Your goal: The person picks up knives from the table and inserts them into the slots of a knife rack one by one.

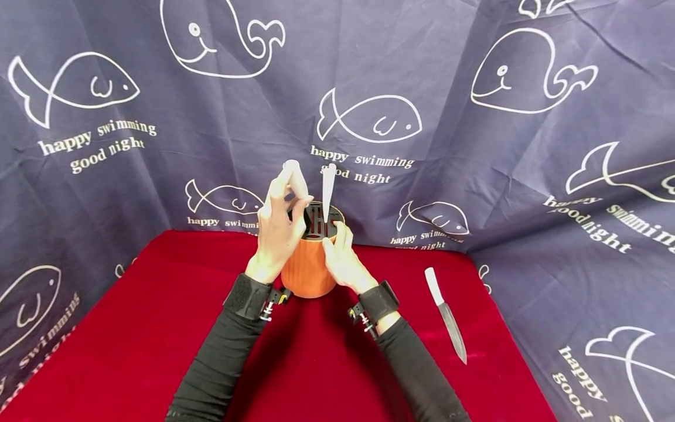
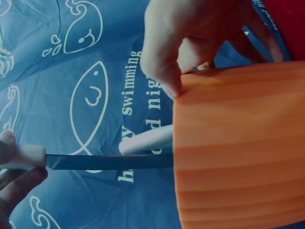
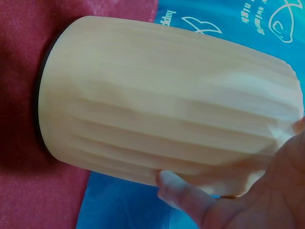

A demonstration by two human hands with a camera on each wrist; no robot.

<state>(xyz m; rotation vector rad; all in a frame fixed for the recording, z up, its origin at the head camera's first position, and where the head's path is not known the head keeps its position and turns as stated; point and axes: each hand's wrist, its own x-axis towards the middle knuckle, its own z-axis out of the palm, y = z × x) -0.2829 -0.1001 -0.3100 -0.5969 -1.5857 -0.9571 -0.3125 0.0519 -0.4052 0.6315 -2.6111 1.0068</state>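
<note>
A: Where do we begin, at the far left?

B: With the patterned curtain (image 1: pixel 95 29). Under its white-outlined fish (image 1: pixel 79 82) we read "happy swimming good night".

A: And next along?

B: The left hand (image 1: pixel 278 228), thumb and fingers pinched on the white handle of a first kitchen knife (image 1: pixel 297 179). The small lettering behind that hand breaks off at "happy swim".

A: Can we follow the blade down?

B: In the left wrist view we see it run to the top edge of the orange knife block (image 1: pixel 311 266), which stands upright on the red cloth (image 1: pixel 153 328). The tip is hidden, so we can't tell how deep it sits.

A: What else does the block carry?

B: A second kitchen knife (image 1: pixel 328 190), handle up in the black slotted top. Its blade is out of our sight, and its handle covers part of the word "good".

A: The right hand (image 1: pixel 345 258)?

B: Clamped on the block's upper right rim; some of its fingers we can't make out.

A: And farthest right?

B: A third kitchen knife (image 1: pixel 447 316), white-handled, lying on the cloth well apart from the block. Beyond it, we find another "swimming" cut off by the picture's edge.
</note>
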